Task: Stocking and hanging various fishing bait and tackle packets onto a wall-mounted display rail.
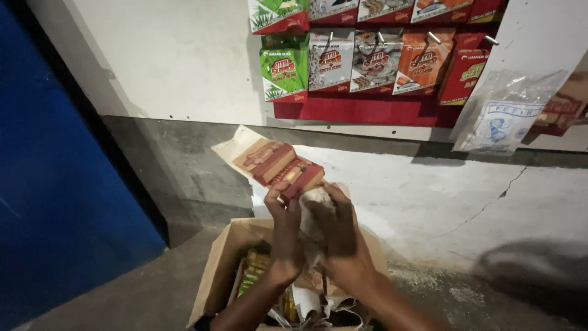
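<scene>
The single head-worn camera is looking forward and slightly downward from close behind the person's raised hands, which are filling the lower centre of the frame. It is facing a white wall point(184, 61) hung with rows of packets point(373, 58), and is taking in an open cardboard box point(223, 263) on the concrete floor point(153, 294) just below. A blue panel point(55, 184) is closing off the left edge of the view.

support: grey concrete floor point(147, 294) | on it: open cardboard box point(217, 270), against the wall
</scene>
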